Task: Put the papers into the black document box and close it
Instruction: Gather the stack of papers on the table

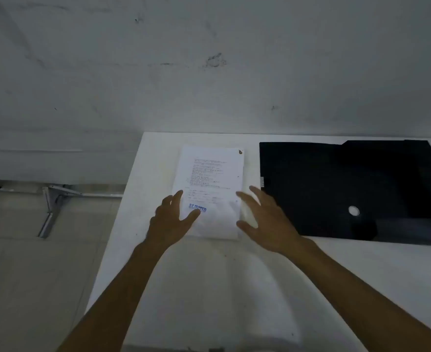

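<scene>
A stack of white printed papers with a blue stamp near the bottom lies flat on the white table. To its right lies the black document box, flat, with a round finger hole. My left hand rests at the stack's lower left edge, fingers spread, thumb over the blue stamp. Fingers apart, my right hand hovers at the stack's lower right edge, between the papers and the box. Neither hand holds anything.
The table's left edge runs diagonally at the left, with tiled floor and a metal bracket beyond it. A grey wall stands right behind the table.
</scene>
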